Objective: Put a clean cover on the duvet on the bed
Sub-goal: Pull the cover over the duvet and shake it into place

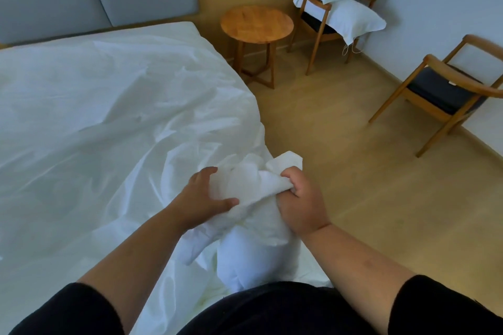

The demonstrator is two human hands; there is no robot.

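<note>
1. I have my right hand (298,198) fisted tight on a bunched corner of the cover (261,179), just off the bed (114,84)'s near corner, judging it keeps the corner from slipping.
2. My left hand (202,200) curls round the same bunch, thumb pressing in, probably feeling for the duvet inside.
3. The cover is white, thin and heavily creased, spread across the bed.

White cloth duvet cover (109,106) matt, creased; round table (257,23) smooth wood; floor (353,171) pale wood
</note>
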